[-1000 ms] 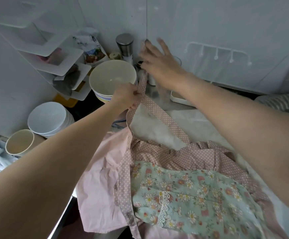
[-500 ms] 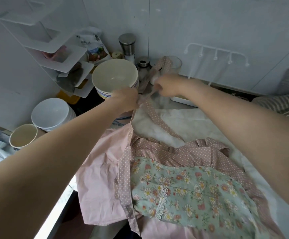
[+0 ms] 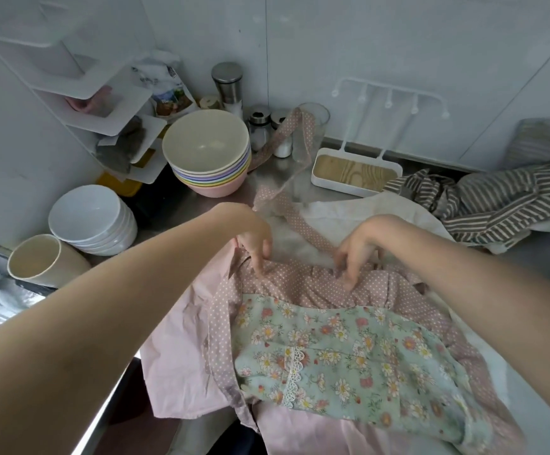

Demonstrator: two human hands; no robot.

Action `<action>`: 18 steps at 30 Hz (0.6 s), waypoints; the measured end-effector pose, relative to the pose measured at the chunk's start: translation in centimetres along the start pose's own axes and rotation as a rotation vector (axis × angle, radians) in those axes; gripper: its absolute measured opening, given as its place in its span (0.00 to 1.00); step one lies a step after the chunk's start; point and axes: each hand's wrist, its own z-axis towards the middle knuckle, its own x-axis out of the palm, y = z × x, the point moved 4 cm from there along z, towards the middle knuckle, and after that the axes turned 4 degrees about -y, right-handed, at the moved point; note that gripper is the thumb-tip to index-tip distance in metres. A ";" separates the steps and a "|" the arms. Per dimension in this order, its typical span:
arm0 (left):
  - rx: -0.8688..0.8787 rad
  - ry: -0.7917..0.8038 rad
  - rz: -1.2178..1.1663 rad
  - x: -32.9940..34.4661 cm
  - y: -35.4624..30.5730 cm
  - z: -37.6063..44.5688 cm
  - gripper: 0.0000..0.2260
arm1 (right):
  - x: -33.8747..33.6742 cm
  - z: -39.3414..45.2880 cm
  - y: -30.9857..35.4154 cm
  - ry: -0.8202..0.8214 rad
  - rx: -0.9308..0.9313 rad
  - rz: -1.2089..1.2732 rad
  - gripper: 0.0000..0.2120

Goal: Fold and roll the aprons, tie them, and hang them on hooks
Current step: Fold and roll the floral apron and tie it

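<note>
On the counter (image 3: 300, 178), both hands pinch the unlabelled apron (image 3: 332, 343).

Steel counter (image 3: 268, 170): floral apron (image 3: 332, 349), striped apron (image 3: 503, 205), stacked bowls (image 3: 209, 159), cup (image 3: 37, 261).

Pink polka-dot apron (image 3: 303, 287) with floral green pocket (image 3: 339, 353), crumpled flat on counter

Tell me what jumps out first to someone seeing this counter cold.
The pink polka-dot apron with its green floral panel spreads across the near counter, both hands on its ruffled top edge: left hand, right hand. Its strap trails back over a glass. A stack of pastel bowls stands behind, left.
</note>
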 end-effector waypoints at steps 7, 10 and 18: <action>0.003 -0.040 -0.201 -1.0 1.1 -0.1 0.05 | -2.3 0.1 0.7 -0.235 -0.134 0.069 0.27; -0.009 -0.036 -0.285 -1.4 1.2 -0.4 0.05 | -1.2 0.8 1.6 -0.166 -0.120 0.070 0.31; -0.121 0.077 -0.262 0.9 1.4 0.3 0.24 | -1.0 1.2 3.0 -0.173 -0.136 -0.026 0.28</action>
